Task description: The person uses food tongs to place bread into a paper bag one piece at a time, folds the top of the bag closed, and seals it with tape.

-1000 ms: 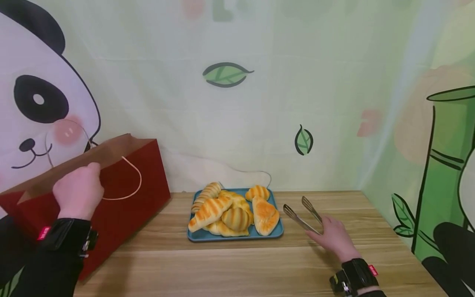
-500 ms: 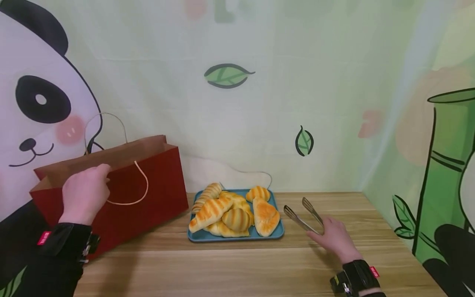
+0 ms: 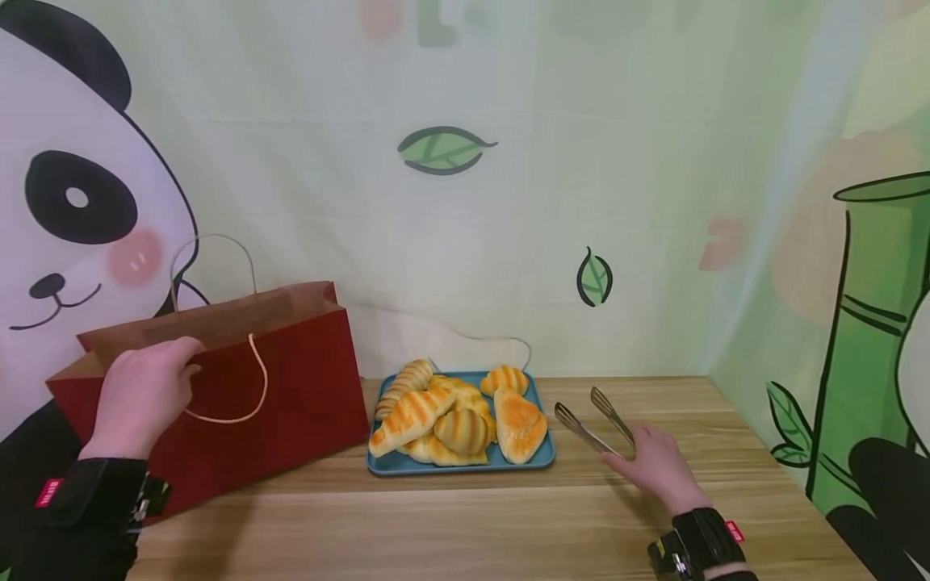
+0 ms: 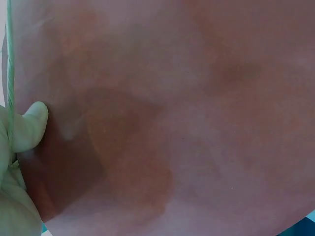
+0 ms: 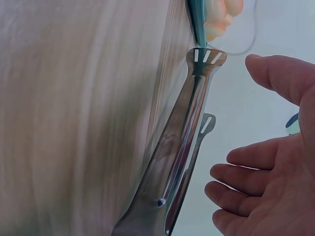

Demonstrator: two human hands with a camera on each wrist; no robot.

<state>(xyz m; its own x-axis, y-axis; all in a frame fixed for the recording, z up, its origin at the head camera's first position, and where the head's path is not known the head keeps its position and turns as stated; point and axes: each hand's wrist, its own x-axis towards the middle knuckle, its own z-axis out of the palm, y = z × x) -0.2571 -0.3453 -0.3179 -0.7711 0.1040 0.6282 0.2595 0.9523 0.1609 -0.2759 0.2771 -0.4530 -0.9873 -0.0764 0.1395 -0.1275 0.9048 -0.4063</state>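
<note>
My left hand [image 3: 148, 387] pinches the near top rim of a large red paper bag [image 3: 269, 411], which stands upright at the left with its mouth up. In the left wrist view my thumb [image 4: 34, 123] lies against the bag's paper, beside a pale cord handle [image 4: 10, 59]. At the right, my right hand [image 3: 661, 468] is over metal tongs [image 3: 588, 426]. The right wrist view shows its fingers [image 5: 251, 179] extended and apart from the tongs, which lie on the wooden table.
A blue tray [image 3: 465, 470] at the table's back middle holds several bread pieces, among them a triangular bun [image 3: 519, 426] and a striped roll [image 3: 410, 418]. The table [image 3: 436, 524] meets a printed curtain [image 3: 450, 258] behind. A thin cord [image 3: 501, 337] runs behind the tray.
The red bag has shifted right and turned more face-on, with my left hand holding its rim. Lately that hand dipped slightly down and left. My right hand and the tongs have stayed put.
</note>
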